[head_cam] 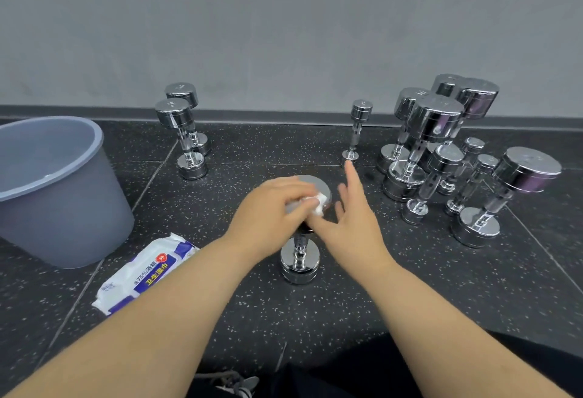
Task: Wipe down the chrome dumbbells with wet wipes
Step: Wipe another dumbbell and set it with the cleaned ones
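Fingers [301,197] of left hand [274,208] pinch white wet wipe [318,203] on upright chrome dumbbell [299,263], right hand [355,219] spread; blue-white pack [148,271] reads "75%".

A gym: speckled rubber floor tiles [315,318] and upright chrome dumbbells [422,145].

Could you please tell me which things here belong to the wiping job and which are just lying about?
In the job: white wipe, held by the left hand on the middle dumbbell; right hand beside it; wipes pack; other chrome dumbbells standing left, behind and right.
Lying about: grey bin, perhaps for used wipes; shoe at the bottom edge.
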A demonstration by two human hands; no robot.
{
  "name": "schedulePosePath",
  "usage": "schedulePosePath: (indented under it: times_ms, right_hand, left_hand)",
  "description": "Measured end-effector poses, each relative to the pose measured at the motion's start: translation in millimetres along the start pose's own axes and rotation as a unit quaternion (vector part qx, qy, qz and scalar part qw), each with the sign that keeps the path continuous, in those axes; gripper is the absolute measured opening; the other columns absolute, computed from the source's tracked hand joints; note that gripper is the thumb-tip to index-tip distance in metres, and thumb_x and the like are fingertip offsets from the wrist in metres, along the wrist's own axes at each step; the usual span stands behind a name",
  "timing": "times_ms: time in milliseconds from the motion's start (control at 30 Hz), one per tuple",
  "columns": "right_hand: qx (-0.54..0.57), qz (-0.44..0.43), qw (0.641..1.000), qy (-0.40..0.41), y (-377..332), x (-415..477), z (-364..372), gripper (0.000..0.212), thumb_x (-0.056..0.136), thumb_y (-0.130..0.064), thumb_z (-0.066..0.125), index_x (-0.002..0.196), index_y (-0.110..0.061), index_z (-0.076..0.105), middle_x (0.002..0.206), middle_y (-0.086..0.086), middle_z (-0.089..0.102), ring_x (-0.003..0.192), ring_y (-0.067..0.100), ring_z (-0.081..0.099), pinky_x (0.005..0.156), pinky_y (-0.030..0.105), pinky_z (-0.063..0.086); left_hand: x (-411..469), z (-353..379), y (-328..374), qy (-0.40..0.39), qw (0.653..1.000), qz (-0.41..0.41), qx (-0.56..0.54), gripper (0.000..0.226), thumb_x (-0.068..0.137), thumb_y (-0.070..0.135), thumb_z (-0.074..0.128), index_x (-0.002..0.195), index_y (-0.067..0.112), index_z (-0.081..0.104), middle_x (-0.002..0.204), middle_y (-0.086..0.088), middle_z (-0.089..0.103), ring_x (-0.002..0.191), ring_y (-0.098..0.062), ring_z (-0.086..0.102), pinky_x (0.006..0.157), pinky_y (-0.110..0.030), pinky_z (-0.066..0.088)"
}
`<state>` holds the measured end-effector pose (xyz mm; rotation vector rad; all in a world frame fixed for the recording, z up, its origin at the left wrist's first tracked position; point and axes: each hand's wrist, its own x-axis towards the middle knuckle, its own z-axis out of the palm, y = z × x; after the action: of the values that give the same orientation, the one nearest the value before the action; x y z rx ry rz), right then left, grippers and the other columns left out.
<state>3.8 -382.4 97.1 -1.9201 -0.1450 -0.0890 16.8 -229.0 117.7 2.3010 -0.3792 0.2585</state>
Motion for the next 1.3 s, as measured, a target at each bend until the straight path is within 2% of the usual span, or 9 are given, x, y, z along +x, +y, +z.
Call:
schedulePosePath:
  times_ms: [133,267,400,500,667,800,1033,1133,1300]
  right_hand:
    - [0.057,0.102,0.991,-0.065,16.6,7.4,4.8,0.117,0.055,-0.030,0.086,0.153,-0.036,0.023,0.137,-0.018,0.056,0.123,0.004,0.054,0.106,0.034,0.044]
    - [0.041,0.082,0.994,-0.053,18.4,17.1,13.4,0.059,0.064,-0.015,0.075,0.114,-0.039,0.053,0.088,-0.016,0.069,0.081,0.005,0.064,0.071,0.030,0.053]
    - [0.092,0.112,0.988,-0.058,27.0,18.7,14.0,0.086,0.048,-0.023,0.090,0.123,-0.037,0.050,0.106,-0.011,0.070,0.099,0.010,0.067,0.090,0.039,0.055]
    - [0.081,0.119,0.987,-0.065,30.0,18.9,15.9,0.078,0.052,-0.024,0.090,0.120,-0.032,0.052,0.104,-0.011,0.069,0.099,0.009,0.066,0.088,0.036,0.055]
    - [0.105,0.137,0.983,-0.070,35.5,19.4,20.0,0.074,0.051,-0.025,0.093,0.112,-0.030,0.052,0.096,-0.006,0.072,0.098,0.013,0.067,0.091,0.038,0.054]
    - [0.116,0.125,0.982,-0.077,29.4,16.2,15.6,0.060,0.068,-0.013,0.085,0.116,-0.029,0.051,0.103,-0.011,0.069,0.097,0.008,0.065,0.078,0.022,0.050]
    - [0.112,0.122,0.983,-0.085,33.4,17.5,19.9,0.089,0.046,-0.023,0.093,0.124,-0.031,0.049,0.109,-0.010,0.071,0.104,0.010,0.067,0.095,0.040,0.053]
    - [0.103,0.143,0.981,-0.080,37.4,17.8,18.3,0.075,0.059,-0.005,0.090,0.117,-0.027,0.049,0.100,-0.004,0.071,0.100,0.012,0.067,0.095,0.039,0.052]
    - [0.093,0.155,0.978,-0.105,35.8,18.1,14.0,0.062,0.069,-0.001,0.085,0.111,-0.027,0.047,0.089,-0.011,0.065,0.081,-0.006,0.065,0.077,0.019,0.048]
  left_hand:
    - [7.2,-11.4,-11.4,0.099,0.989,-0.009,0.109,0.016,0.094,0.031,0.062,0.091,0.026,0.077,0.088,0.016,0.067,0.101,-0.013,0.048,0.090,-0.029,0.040]
    - [10.2,13.0,19.1,-0.034,0.970,0.096,0.220,0.022,0.100,0.023,0.050,0.091,0.016,0.069,0.090,0.007,0.065,0.087,-0.016,0.043,0.073,-0.032,0.040]
    - [42.2,0.0,4.4,-0.008,0.979,-0.021,0.202,0.022,0.095,0.019,0.051,0.083,0.014,0.068,0.081,-0.003,0.067,0.084,-0.027,0.058,0.072,-0.036,0.048]
    - [17.7,2.0,9.3,-0.033,0.976,0.083,0.197,0.024,0.096,0.026,0.048,0.090,0.021,0.070,0.086,0.003,0.069,0.082,-0.022,0.059,0.074,-0.040,0.050]
    - [9.8,-2.3,-7.1,0.022,0.989,-0.047,0.137,0.025,0.095,0.038,0.060,0.117,0.035,0.072,0.128,0.007,0.066,0.114,-0.014,0.062,0.097,-0.030,0.046]
    - [-26.0,23.1,-2.7,0.079,0.987,0.053,0.131,0.027,0.096,0.028,0.060,0.121,0.024,0.071,0.137,0.003,0.059,0.129,-0.010,0.052,0.106,-0.018,0.034]
    - [5.4,29.9,20.0,0.136,0.965,-0.218,-0.056,0.035,0.102,0.018,0.038,0.126,0.020,0.064,0.132,-0.001,0.061,0.117,-0.023,0.055,0.084,-0.025,0.037]
    - [23.6,18.5,19.3,0.083,0.949,-0.293,-0.083,0.026,0.095,0.011,0.040,0.093,0.005,0.066,0.085,-0.009,0.061,0.072,-0.022,0.046,0.061,-0.031,0.032]
    - [67.1,-1.7,21.2,-0.140,0.951,-0.270,0.056,0.032,0.094,0.027,0.044,0.065,0.015,0.052,0.075,-0.007,0.058,0.062,-0.020,0.044,0.057,-0.030,0.030]
